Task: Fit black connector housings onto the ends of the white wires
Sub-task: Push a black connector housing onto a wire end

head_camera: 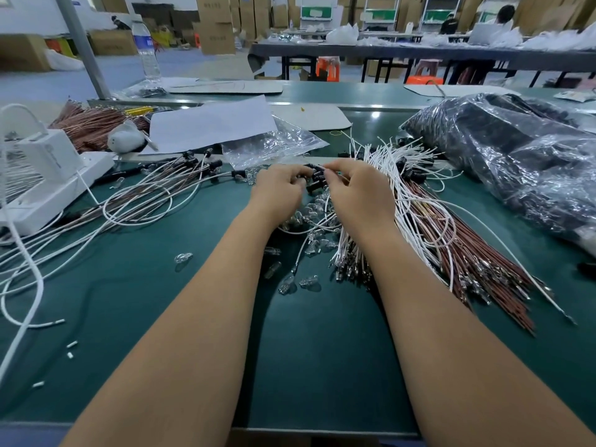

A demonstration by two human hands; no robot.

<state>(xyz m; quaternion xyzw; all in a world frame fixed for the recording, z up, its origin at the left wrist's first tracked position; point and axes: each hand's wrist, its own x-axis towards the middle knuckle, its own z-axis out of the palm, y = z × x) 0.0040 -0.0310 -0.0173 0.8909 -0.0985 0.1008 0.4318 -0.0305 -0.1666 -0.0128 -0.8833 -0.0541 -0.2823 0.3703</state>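
Both hands are meeting over the green desk: the left hand is curling its fingers around a black connector housing, while the right hand is pinching a white wire at it, beside the white wires bundle.

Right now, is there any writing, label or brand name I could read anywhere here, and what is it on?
No text here can be read.
Water bottle: blue label with print, too blurred to read.
Cardboard boxes: dark printed marks, too small and blurred.
White device: faint round mark on its front, unreadable.
Small packet at the far right: print too small.
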